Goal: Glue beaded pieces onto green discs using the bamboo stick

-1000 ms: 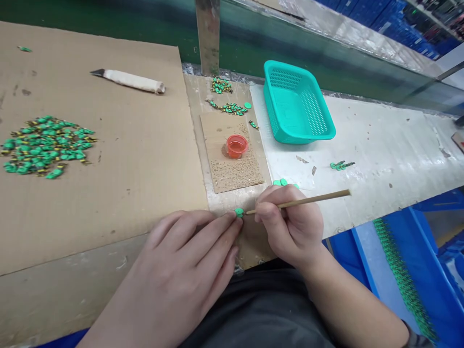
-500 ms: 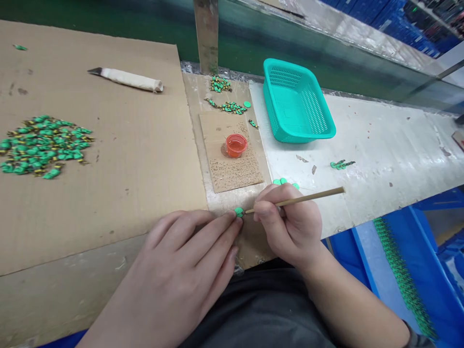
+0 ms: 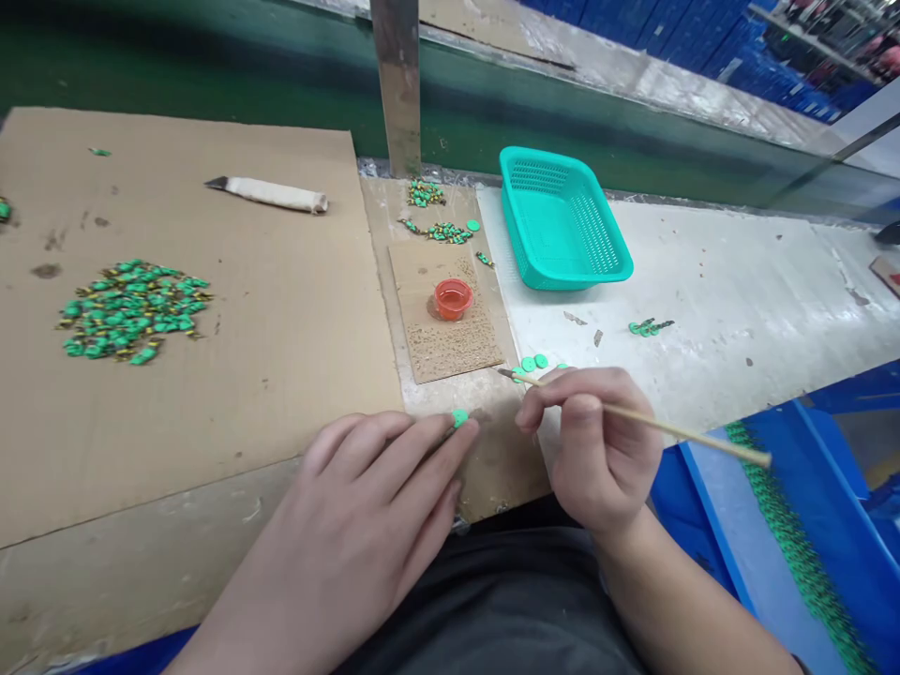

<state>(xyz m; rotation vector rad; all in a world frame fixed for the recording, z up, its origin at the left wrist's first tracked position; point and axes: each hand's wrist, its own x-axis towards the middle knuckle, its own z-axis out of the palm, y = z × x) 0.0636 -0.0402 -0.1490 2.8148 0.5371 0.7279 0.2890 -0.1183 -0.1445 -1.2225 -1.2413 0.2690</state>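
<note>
My left hand (image 3: 383,492) lies low over the bench, its fingertips closed on a small green disc (image 3: 459,418). Most of the disc's near side is hidden by the fingers. A thin wooden paintbrush (image 3: 693,434) is gripped in my right hand (image 3: 605,441), with its dark tip pointing left, apart from the held disc. Several loose green discs (image 3: 540,361) lie just beyond the brush tip. Farther back, a small red cup (image 3: 454,299) with liquid in it stands on a speckled cardboard piece (image 3: 440,352).
A heap of small green-and-yellow pieces (image 3: 133,309) and a cloth-wrapped knife-like tool (image 3: 274,194) lie on the cardboard sheet (image 3: 302,328) at left. A teal basket (image 3: 562,225) stands at the back. Small green pieces (image 3: 648,327) lie on the white surface at right.
My right hand has drawn the brush away from the held disc, to the right, and its tip now points up-left. My left hand keeps hold of the disc. The camera view has shifted slightly.
</note>
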